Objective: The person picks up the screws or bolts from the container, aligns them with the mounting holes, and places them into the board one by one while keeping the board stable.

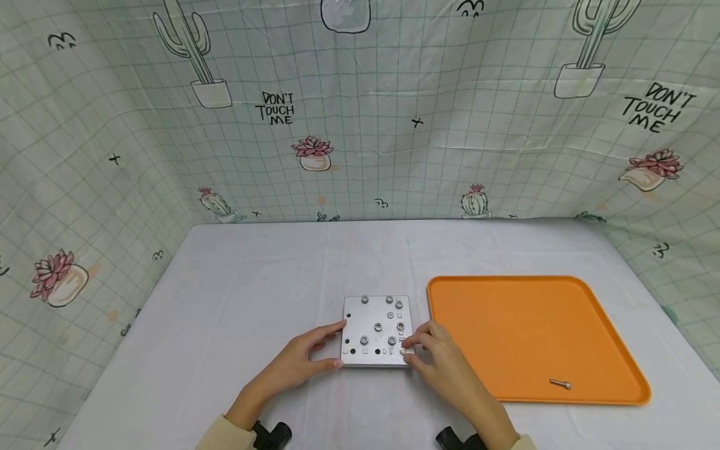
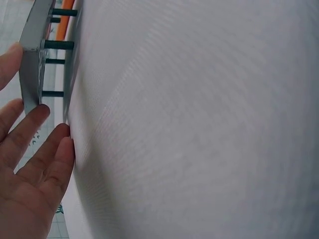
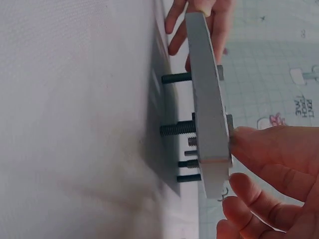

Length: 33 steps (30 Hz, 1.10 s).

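A square silver metal plate (image 1: 368, 315) stands raised on the white table, its top dotted with several socket-head screws (image 1: 378, 327) and dark holes. Below it, threaded shanks (image 3: 178, 128) poke out toward the cloth. Along the plate's left edge, my left hand (image 1: 300, 357) rests with thumb and index finger extended and spread, fingertips touching the side; its other fingers lie low by the cloth. At the near right corner my right hand (image 1: 441, 359) pinches a small screw (image 1: 403, 351) by its head between thumb and index finger.
An orange tray (image 1: 523, 337) lies to the right, close beside the right hand. One loose screw (image 1: 560, 384) is near its front edge. Patterned cloth (image 1: 371, 112) walls off the back and sides of the table.
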Available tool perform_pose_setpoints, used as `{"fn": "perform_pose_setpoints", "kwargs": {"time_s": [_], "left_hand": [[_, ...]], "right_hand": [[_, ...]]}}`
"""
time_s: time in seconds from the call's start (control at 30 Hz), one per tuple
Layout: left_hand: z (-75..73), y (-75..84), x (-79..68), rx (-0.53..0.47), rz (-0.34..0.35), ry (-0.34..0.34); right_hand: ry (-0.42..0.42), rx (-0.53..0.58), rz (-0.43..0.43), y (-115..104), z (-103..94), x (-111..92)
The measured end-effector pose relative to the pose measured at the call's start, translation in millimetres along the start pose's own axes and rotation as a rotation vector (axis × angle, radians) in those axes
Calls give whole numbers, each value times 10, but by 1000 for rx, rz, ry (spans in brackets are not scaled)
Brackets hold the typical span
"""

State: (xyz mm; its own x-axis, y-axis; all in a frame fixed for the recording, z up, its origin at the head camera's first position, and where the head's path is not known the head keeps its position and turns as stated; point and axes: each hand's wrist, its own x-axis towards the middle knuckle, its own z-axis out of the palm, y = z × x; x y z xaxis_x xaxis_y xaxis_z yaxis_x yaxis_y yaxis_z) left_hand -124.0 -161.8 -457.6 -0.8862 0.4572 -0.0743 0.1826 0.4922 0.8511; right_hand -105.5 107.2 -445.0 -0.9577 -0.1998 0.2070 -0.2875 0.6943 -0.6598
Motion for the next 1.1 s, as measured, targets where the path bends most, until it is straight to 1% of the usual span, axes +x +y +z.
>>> {"fn": "perform_pose_setpoints", "kwargs": {"time_s": [0.13,0.33,0.43,0.6,0.83,0.97,1.1], "left_hand": [[4,-19,3,5,0,1],[-1,-30,6,6,-18,12],[-7,-26,3,-1,-22,10],[-9,-21,1,-11,-23,5],[-23,-32,15,-9,-28,4],[-35,-40,18,-2,-23,5],[-43,-47,26,1,-20,3]], "right_hand": [[-19,24,49,41,-125,-33],[0,-34,83,178,-369,-83],[20,-48,79,262,-489,-118],[68,-65,88,409,-651,-195],[146,-102,85,626,-819,-291],[190,-108,85,746,-899,-360],[219,-122,111,859,-955,-432]]}}
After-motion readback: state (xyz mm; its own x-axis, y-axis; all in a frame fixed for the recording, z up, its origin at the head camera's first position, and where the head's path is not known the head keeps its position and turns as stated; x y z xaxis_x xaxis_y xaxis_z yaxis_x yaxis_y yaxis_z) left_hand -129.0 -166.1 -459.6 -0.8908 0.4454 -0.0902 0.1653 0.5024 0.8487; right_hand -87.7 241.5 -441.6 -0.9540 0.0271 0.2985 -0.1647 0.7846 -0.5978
